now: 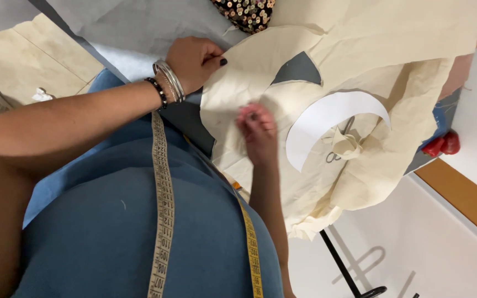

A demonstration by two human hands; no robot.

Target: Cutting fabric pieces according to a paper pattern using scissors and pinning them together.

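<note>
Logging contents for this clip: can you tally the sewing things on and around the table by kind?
Cream fabric, held by left hand and right hand: 1
White curved paper pattern: 1
Scissors, mostly hidden: 1
Tape measure: 1
Red object, kind unclear: 1
Total: 5

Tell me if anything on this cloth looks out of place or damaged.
The cream cloth lies rumpled with a cut-out hole. Scissors sit half buried under its folds beside the white paper crescent. Left hand pinches the edge; right hand is blurred.
</note>
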